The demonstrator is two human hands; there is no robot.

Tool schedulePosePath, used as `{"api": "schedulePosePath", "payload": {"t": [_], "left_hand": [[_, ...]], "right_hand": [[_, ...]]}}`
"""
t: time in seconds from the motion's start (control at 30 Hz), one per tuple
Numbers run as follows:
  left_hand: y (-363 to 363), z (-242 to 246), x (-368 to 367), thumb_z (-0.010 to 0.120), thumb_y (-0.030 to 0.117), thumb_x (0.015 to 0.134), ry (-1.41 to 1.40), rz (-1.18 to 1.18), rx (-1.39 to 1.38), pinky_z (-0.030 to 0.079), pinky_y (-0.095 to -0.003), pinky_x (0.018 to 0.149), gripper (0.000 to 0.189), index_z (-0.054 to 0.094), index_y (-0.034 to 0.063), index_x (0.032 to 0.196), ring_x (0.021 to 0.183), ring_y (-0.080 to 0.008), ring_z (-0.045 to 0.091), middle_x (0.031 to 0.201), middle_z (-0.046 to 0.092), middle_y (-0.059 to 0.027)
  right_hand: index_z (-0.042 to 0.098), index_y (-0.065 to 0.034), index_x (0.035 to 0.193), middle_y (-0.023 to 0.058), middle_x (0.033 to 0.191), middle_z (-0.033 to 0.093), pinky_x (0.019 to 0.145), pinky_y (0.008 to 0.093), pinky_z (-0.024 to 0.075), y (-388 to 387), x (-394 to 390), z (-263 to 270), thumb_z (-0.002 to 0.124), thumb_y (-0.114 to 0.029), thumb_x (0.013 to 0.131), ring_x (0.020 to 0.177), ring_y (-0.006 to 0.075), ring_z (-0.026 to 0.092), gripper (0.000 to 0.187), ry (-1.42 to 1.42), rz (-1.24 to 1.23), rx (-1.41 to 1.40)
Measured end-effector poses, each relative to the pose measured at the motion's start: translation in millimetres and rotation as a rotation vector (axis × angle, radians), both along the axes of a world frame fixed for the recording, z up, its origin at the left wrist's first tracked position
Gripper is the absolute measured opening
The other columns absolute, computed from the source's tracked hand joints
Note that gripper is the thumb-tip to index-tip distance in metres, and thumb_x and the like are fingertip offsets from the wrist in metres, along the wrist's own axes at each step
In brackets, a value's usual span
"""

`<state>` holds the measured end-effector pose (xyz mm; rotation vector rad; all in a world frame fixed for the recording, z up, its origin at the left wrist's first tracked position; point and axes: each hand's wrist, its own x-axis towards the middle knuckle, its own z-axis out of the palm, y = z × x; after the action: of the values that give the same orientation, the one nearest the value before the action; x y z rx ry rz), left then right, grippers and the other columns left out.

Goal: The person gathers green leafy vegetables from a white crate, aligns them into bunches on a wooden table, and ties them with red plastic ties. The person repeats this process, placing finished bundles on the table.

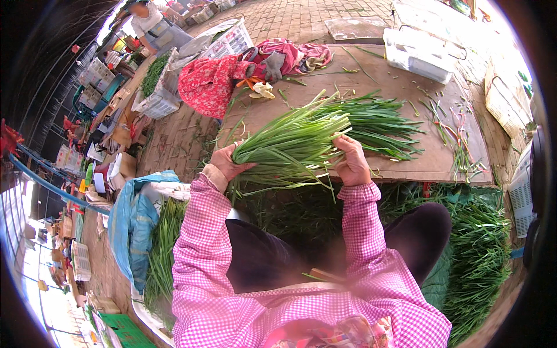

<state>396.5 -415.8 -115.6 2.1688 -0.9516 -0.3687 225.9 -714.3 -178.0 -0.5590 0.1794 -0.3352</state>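
Note:
My left hand grips one side of a large loose bunch of long green leafy stems, possibly garlic chives, held above the near edge of a low brown board table. At the bunch's pale cut ends, my right hand has its thumb and fingers closed on some of the stems. Behind the held bunch, a darker green bundle lies on the table. Loose stems and reddish scraps are scattered at the table's right.
Red cloths and a whitish glove lie at the table's far left; a clear plastic bin stands far right. Greens fill a crate at my left and a heap at my right. A person stands far left.

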Motion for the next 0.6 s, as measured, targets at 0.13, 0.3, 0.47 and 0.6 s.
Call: {"api": "schedulePosePath", "payload": {"t": [0.13,0.3,0.47,0.6], "left_hand": [[-9.5,5.5,-9.3,0.088,0.029,0.078,-0.157,0.014,0.067,0.053,-0.0290,0.091,0.057,0.065,0.0142,0.128,0.099,-0.0116,0.068,0.109,0.074,-0.0011],[-11.1,3.7,-10.5,0.089,0.032,0.075,-0.179,-0.003,0.060,0.054,-0.0305,0.088,0.062,0.063,0.0142,0.129,0.095,-0.0129,0.069,0.109,0.074,-0.0011],[2.2,0.5,-3.8,0.087,0.017,0.078,-0.129,0.099,-0.008,0.053,-0.0267,0.090,0.055,0.063,0.0102,0.127,0.097,-0.0074,0.065,0.108,0.073,0.0001],[5.1,-7.4,-0.4,0.085,0.011,0.079,-0.188,0.123,0.083,0.052,-0.0255,0.090,0.049,0.063,0.0083,0.124,0.097,-0.0067,0.065,0.108,0.073,0.0013]], "right_hand": [[0.067,-0.0042,0.102,0.0032,0.089,0.067,0.058,0.0317,0.0562,-3.1,1.1,-8.0,0.061,-0.007,0.096,0.067,0.0148,0.063,0.009,0.047,-0.047,-0.022],[0.068,-0.0051,0.102,0.0052,0.095,0.068,0.068,0.0350,0.0571,-19.3,2.1,-25.7,0.065,-0.020,0.098,0.076,0.0187,0.064,0.016,0.019,-0.061,0.037],[0.064,-0.0098,0.095,0.0029,0.091,0.067,0.099,0.0474,0.0520,-75.2,-35.2,-13.3,0.060,-0.026,0.102,0.093,0.0187,0.064,0.019,-0.267,-0.523,0.324],[0.070,-0.0054,0.093,0.0048,0.099,0.068,0.095,0.0393,0.0533,-72.5,-40.4,0.5,0.063,-0.022,0.101,0.090,0.0190,0.066,0.020,-0.190,-0.640,-0.248]]}}
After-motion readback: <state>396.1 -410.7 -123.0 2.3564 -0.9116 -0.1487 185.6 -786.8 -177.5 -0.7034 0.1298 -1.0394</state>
